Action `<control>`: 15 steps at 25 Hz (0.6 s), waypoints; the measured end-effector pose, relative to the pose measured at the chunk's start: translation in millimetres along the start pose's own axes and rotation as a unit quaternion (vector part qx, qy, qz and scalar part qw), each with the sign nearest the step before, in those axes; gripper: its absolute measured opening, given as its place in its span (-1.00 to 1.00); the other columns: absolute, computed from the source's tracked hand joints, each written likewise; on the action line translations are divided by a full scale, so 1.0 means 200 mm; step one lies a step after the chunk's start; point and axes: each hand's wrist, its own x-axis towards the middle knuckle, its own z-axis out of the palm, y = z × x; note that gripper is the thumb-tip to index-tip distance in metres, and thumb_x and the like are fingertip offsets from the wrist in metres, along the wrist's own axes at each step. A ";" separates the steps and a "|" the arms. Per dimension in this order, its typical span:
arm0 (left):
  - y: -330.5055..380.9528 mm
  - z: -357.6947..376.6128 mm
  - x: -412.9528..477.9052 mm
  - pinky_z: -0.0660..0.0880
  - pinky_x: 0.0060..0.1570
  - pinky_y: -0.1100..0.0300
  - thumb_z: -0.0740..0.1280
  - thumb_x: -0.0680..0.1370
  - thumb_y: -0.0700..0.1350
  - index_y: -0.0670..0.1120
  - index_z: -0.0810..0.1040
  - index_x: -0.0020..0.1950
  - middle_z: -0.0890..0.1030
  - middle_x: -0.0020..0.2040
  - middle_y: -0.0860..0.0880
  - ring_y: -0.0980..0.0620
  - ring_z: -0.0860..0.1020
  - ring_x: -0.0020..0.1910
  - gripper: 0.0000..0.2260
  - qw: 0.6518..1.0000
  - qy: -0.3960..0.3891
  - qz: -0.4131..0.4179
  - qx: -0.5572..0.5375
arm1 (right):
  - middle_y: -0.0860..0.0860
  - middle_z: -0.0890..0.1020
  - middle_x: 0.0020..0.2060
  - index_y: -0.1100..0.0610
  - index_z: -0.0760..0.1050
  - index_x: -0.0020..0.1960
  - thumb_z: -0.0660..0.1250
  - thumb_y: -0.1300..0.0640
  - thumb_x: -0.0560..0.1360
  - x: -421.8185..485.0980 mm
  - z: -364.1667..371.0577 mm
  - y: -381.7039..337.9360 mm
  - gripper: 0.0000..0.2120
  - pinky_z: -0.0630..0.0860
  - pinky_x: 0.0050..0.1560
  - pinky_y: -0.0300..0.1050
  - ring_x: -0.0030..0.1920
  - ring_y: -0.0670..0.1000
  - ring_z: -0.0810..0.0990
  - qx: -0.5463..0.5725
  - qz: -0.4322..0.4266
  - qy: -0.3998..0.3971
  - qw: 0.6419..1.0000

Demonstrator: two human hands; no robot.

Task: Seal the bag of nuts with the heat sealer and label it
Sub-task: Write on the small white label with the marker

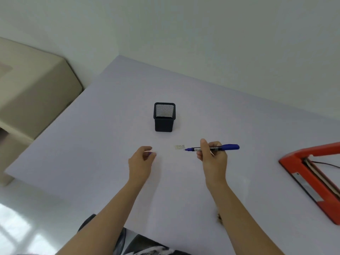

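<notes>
Right hand (211, 157) clasps blue marker (230, 147), tip aimed at small label (180, 147) for writing; left hand (140, 160) pinches purple cap (150, 153) (seemingly the marker's), held aside; heat sealer (298, 161) parked right.

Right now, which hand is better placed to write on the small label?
Right: the right hand grips the marker, tip next to the label. The left hand pinches only a small blue piece.
</notes>
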 end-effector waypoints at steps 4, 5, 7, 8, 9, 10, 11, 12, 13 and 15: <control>0.24 0.04 -0.23 0.58 -0.13 0.33 0.28 0.57 -0.16 -0.19 0.58 0.06 0.66 -0.13 -0.06 0.07 0.63 -0.14 -0.85 0.920 -0.125 -0.119 -0.353 | 0.04 0.53 -0.36 0.15 0.41 -0.22 0.33 0.16 0.49 -0.05 0.01 -0.02 -0.85 0.55 -0.32 -0.35 -0.44 -0.15 0.58 0.029 0.021 -0.017 0.999; 0.27 0.04 -0.26 0.58 -0.14 0.34 0.28 0.57 -0.17 -0.18 0.58 0.05 0.66 -0.13 -0.06 0.08 0.63 -0.15 -0.86 0.907 -0.123 -0.124 -0.382 | 0.04 0.54 -0.36 0.15 0.42 -0.22 0.33 0.16 0.49 -0.07 0.02 -0.02 -0.85 0.55 -0.32 -0.35 -0.44 -0.15 0.58 0.029 0.021 -0.018 0.999; 0.31 0.04 -0.29 0.58 -0.15 0.36 0.27 0.57 -0.17 -0.17 0.59 0.03 0.66 -0.12 -0.05 0.09 0.62 -0.15 -0.86 0.897 -0.110 -0.125 -0.410 | 0.03 0.54 -0.37 0.15 0.41 -0.22 0.33 0.17 0.49 -0.08 0.02 -0.03 -0.85 0.56 -0.33 -0.35 -0.44 -0.15 0.58 0.037 0.023 -0.018 0.999; 0.32 0.04 -0.29 0.58 -0.16 0.36 0.27 0.57 -0.16 -0.15 0.59 0.03 0.66 -0.12 -0.05 0.08 0.62 -0.15 -0.87 0.899 -0.108 -0.121 -0.408 | 0.02 0.54 -0.37 0.16 0.41 -0.21 0.33 0.17 0.49 -0.09 0.02 -0.03 -0.85 0.56 -0.33 -0.35 -0.44 -0.15 0.58 0.042 0.023 -0.018 0.999; 0.33 0.04 -0.30 0.58 -0.16 0.36 0.27 0.57 -0.16 -0.14 0.59 0.02 0.66 -0.12 -0.05 0.08 0.62 -0.14 -0.87 0.905 -0.108 -0.114 -0.395 | 0.02 0.54 -0.36 0.17 0.41 -0.20 0.33 0.17 0.49 -0.09 0.02 -0.03 -0.86 0.56 -0.32 -0.35 -0.44 -0.15 0.58 0.042 0.022 -0.019 0.999; 0.34 0.04 -0.30 0.58 -0.16 0.36 0.27 0.57 -0.15 -0.13 0.59 0.02 0.66 -0.12 -0.05 0.07 0.62 -0.14 -0.87 0.914 -0.111 -0.106 -0.376 | 0.02 0.54 -0.36 0.18 0.41 -0.19 0.33 0.17 0.49 -0.10 0.02 -0.04 -0.86 0.56 -0.32 -0.35 -0.44 -0.15 0.58 0.040 0.021 -0.020 0.999; 0.34 0.04 -0.30 0.57 -0.16 0.35 0.27 0.57 -0.15 -0.13 0.59 0.04 0.66 -0.12 -0.05 0.06 0.62 -0.14 -0.87 0.924 -0.114 -0.094 -0.353 | 0.02 0.54 -0.36 0.18 0.41 -0.18 0.33 0.17 0.50 -0.10 0.02 -0.04 -0.86 0.56 -0.31 -0.35 -0.44 -0.15 0.58 0.037 0.020 -0.022 0.999; 0.34 0.04 -0.31 0.57 -0.15 0.35 0.27 0.57 -0.15 -0.13 0.59 0.05 0.67 -0.12 -0.05 0.06 0.62 -0.14 -0.86 0.931 -0.118 -0.082 -0.334 | 0.02 0.54 -0.35 0.18 0.40 -0.17 0.33 0.17 0.50 -0.10 0.01 -0.04 -0.86 0.56 -0.31 -0.35 -0.43 -0.15 0.58 0.035 0.019 -0.023 0.999; 0.34 0.03 -0.31 0.56 -0.15 0.35 0.27 0.57 -0.15 -0.12 0.59 0.06 0.67 -0.13 -0.05 0.06 0.62 -0.15 -0.86 0.937 -0.121 -0.070 -0.320 | 0.02 0.54 -0.35 0.18 0.41 -0.18 0.33 0.17 0.49 -0.10 0.01 -0.04 -0.86 0.56 -0.31 -0.35 -0.43 -0.15 0.59 0.032 0.018 -0.025 0.999; 0.35 0.02 -0.31 0.56 -0.16 0.36 0.28 0.56 -0.14 -0.08 0.60 0.02 0.67 -0.15 -0.05 0.08 0.62 -0.17 -0.88 0.945 -0.127 -0.048 -0.299 | 0.01 0.56 -0.37 0.17 0.41 -0.20 0.33 0.17 0.49 -0.10 0.01 -0.05 -0.85 0.56 -0.32 -0.35 -0.43 -0.15 0.59 0.020 0.013 -0.029 0.999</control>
